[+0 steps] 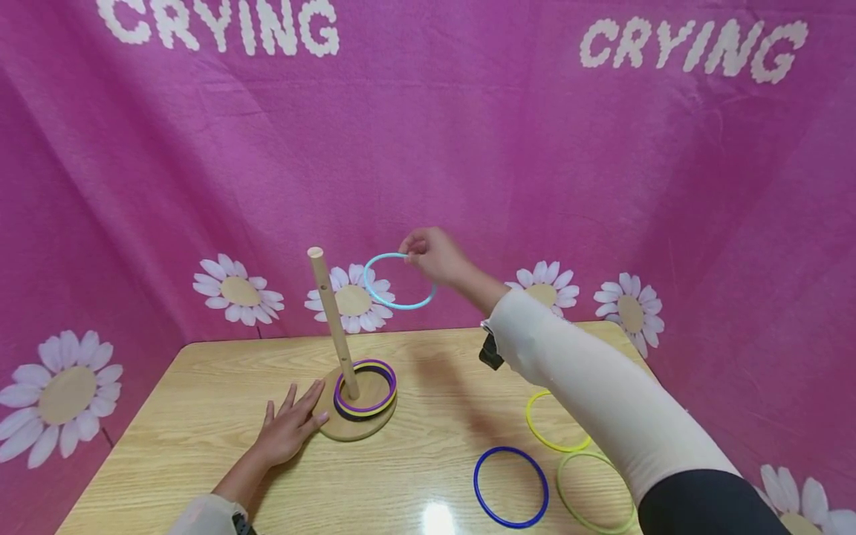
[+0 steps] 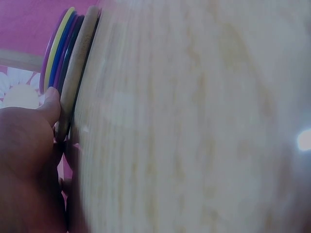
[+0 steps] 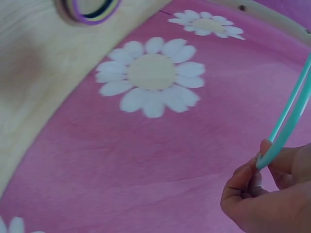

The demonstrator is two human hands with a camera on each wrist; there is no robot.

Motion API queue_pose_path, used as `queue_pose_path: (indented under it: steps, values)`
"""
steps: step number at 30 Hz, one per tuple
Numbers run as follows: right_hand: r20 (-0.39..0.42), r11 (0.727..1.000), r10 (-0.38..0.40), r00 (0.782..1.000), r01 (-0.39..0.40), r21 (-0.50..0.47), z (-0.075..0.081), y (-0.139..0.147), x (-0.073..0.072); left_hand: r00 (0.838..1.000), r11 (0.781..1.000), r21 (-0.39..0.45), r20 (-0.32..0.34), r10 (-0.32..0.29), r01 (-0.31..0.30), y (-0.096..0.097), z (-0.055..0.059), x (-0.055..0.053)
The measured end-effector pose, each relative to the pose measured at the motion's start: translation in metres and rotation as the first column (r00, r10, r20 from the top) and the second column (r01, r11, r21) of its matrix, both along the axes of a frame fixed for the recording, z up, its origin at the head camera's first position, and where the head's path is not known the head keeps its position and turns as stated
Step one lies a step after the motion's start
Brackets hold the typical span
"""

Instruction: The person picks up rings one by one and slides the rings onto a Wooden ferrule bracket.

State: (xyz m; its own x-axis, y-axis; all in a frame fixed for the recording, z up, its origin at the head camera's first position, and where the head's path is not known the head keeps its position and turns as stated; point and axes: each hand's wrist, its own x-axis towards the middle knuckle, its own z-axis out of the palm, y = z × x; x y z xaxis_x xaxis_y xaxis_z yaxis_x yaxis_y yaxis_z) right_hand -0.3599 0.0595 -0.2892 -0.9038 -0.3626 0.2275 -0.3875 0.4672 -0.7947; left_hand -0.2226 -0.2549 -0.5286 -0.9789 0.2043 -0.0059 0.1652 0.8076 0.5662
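My right hand (image 1: pixel 438 256) pinches a light turquoise ring (image 1: pixel 401 306) by its rim, raised above the table to the right of the wooden peg (image 1: pixel 334 319). In the right wrist view, thumb and fingers close on the edge of the ring (image 3: pixel 294 119). The peg stands on a round wooden base (image 1: pixel 354 431). Stacked around its foot are several rings, with a purple ring (image 1: pixel 393 375) on top and yellow, blue and black ones beneath (image 2: pixel 60 53). My left hand (image 1: pixel 284 431) lies with fingers extended at the base's left edge, its thumb against the rim.
On the right of the wooden table (image 1: pixel 261 364) lie a blue ring (image 1: pixel 476 483), a yellow ring (image 1: pixel 531 423) and a yellow-green ring (image 1: pixel 560 490), partly under my right sleeve. A pink cloth (image 1: pixel 428 148) with daisies hangs behind the table and at both sides.
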Motion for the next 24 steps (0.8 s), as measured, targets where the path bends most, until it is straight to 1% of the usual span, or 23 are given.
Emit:
queue_pose_path:
  steps: [6, 11, 16, 19, 22, 24]
  values:
    - [-0.039, 0.999, -0.008, 0.999, 0.007, -0.037, 0.028, -0.02, 0.003, 1.0, 1.0, -0.001, -0.006, -0.001, 0.001, 0.0, 0.0, 0.0]
    - [-0.061, 0.999, -0.028, 0.998, 0.026, -0.048, 0.042, -0.033, 0.007, 1.0, 1.0, -0.004, 0.001, 0.0, 0.0, 0.0, 0.0, 0.001]
    - [-0.064, 0.997, -0.042, 0.997, 0.038, -0.063, 0.052, -0.046, 0.012, 1.0, 1.0, 0.002, 0.002, -0.001, 0.001, 0.001, 0.001, 0.002]
    - [-0.052, 0.996, -0.044, 0.998, 0.04, -0.075, 0.056, -0.055, 0.015, 1.0, 1.0, 0.003, 0.0, -0.002, 0.002, 0.001, 0.001, 0.002]
    - [-0.037, 0.996, -0.046, 0.998, 0.043, -0.072, 0.056, -0.064, 0.018, 1.0, 1.0, 0.002, -0.003, -0.003, 0.003, 0.001, 0.001, 0.001]
    - [-0.024, 0.997, -0.045, 0.999, 0.043, -0.066, 0.053, -0.069, 0.019, 1.0, 1.0, 0.001, -0.004, -0.004, 0.004, 0.0, 0.0, 0.001]
